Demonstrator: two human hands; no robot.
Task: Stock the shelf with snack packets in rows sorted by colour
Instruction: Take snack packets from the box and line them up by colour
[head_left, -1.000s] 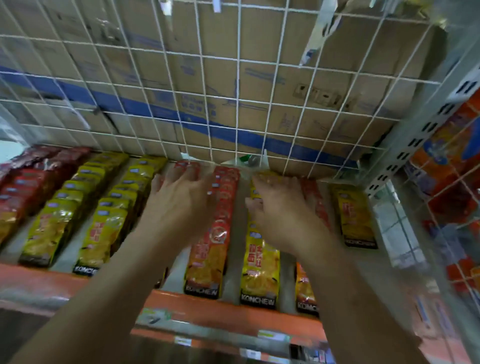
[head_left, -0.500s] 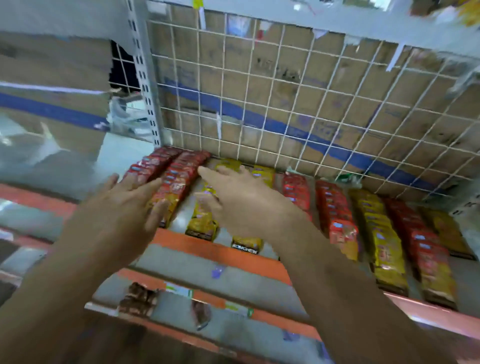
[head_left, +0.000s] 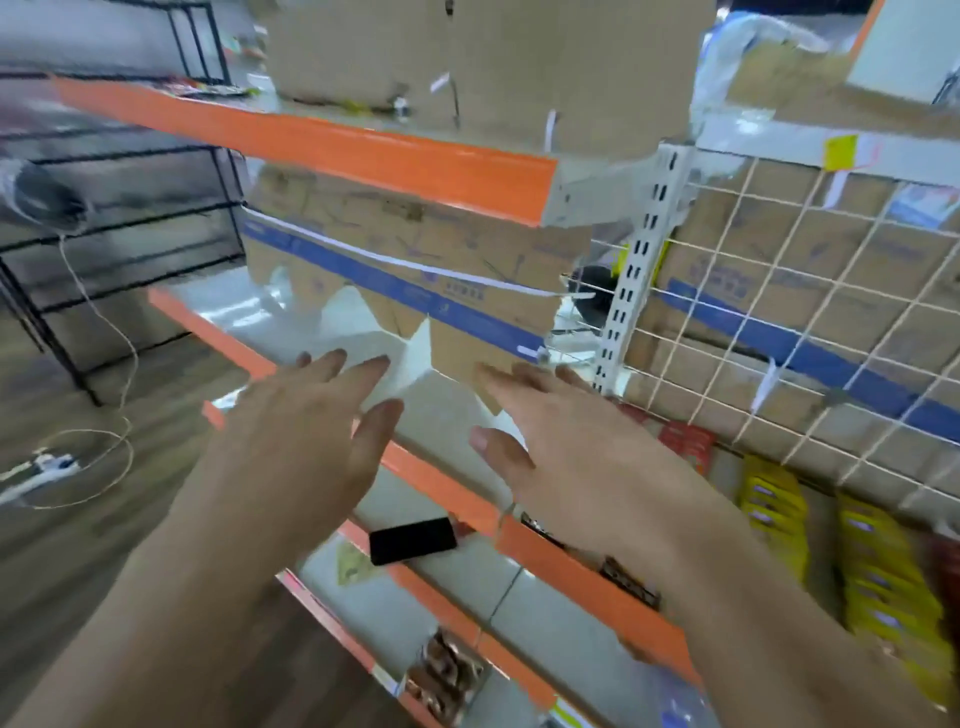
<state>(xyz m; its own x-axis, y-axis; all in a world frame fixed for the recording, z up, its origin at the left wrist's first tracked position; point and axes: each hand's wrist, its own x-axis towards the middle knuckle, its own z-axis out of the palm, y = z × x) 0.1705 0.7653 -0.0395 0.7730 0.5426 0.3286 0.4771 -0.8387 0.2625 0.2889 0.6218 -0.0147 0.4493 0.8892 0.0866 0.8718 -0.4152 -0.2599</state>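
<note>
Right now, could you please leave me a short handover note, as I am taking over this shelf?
Left hand: open, empty, in front of the shelf.
Right hand: open, empty.
Yellow packets lie in rows at the right, with red packets beside them by the wire back.
Done: those rows.
Left: nothing in hand, so probably fetch more packets.
A black phone lies one shelf down.

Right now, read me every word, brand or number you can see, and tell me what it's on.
Nothing here can be read.
Cardboard box: print on its blue band, too blurred.
Yellow packets: labels too blurred.
Red packets: too blurred.
Yellow tag: too blurred.
</note>
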